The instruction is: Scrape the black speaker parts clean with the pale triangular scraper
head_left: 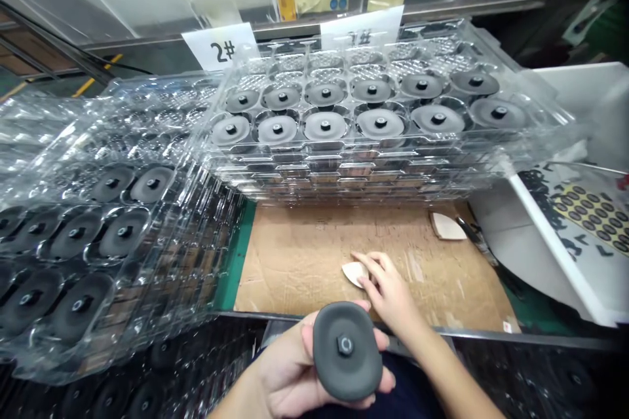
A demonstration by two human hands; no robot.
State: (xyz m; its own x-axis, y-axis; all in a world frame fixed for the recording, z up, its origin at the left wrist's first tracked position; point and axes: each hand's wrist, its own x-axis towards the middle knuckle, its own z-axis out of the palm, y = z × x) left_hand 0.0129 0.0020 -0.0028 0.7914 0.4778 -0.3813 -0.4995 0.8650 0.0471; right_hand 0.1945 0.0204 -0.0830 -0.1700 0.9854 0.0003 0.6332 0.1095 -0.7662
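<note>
My left hand [289,376] is closed around a dark grey rounded-square disc [344,372], close to the camera. Its dished face points up, with a short black post and a small ring mark at the centre. Past it, my right hand [393,298] reaches over the cardboard sheet [304,242]. The thumb and fingers there are bent around the right side of a small white pad [352,272], whose pointed left part shows. Fingers cover the rest of that pad. Another off-white pad [448,227] lies farther right on the cardboard.
Stacked clear plastic trays [344,163] stand behind the cardboard, the top one carrying two rows of similar discs. More disc trays [142,275] fill the left side. At right, a white bin [550,242] holds black bits and a yellow label sheet [592,209]. A dark tool [476,240] lies beside it.
</note>
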